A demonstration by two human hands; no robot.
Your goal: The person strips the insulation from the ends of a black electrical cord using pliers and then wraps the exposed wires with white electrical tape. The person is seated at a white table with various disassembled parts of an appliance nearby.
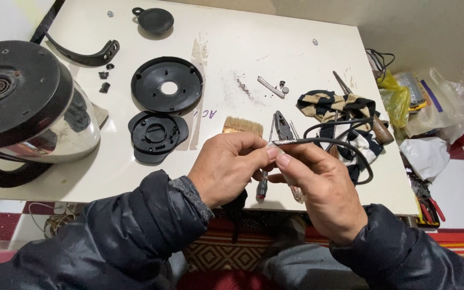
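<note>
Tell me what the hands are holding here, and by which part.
Both hands pinch a black cable at its bare near end: left hand and right hand fingertips meet there. The rest loops away over the striped cloth.

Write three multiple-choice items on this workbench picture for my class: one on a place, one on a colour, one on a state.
1. Where does the kettle lie?
A. left end of the table
B. right end
C. on the floor

2. What colour is the round base plate?
A. white
B. black
C. red

3. How is the black cable held?
A. lying loose
B. one hand only
C. pinched by both hands

Answers: 1 A, it lies tipped at the left edge. 2 B, plainly black. 3 C, left hand and right hand grip its end.
</note>
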